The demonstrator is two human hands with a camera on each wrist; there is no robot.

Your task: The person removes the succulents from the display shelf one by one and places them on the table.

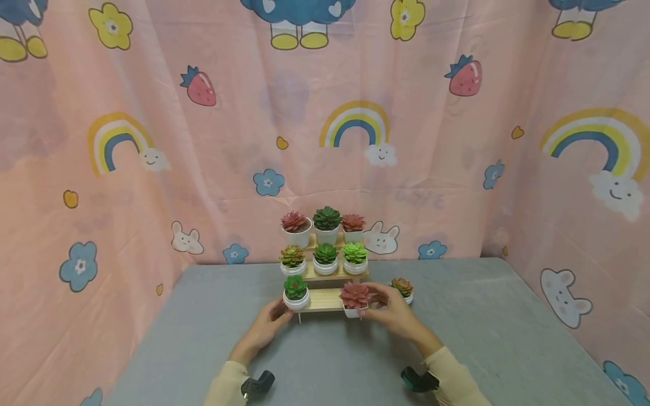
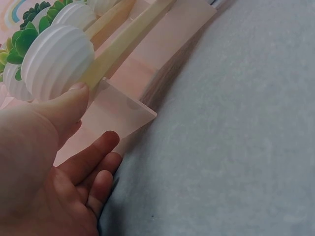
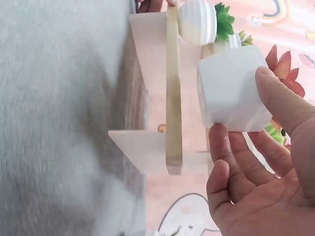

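My right hand pinches a white square pot with a reddish-pink succulent. In the right wrist view a small gap separates this pot from the bottom board of a three-step wooden plant stand. My left hand holds the left end of that board, thumb at its edge and its other fingers loosely bent below. Beside the thumb, a ribbed white pot with a green succulent stands on the board.
The middle step carries several potted succulents, and the top step more potted succulents. Right of the stand, partly behind my right hand, is another potted succulent on the grey table. A pink patterned cloth hangs behind.
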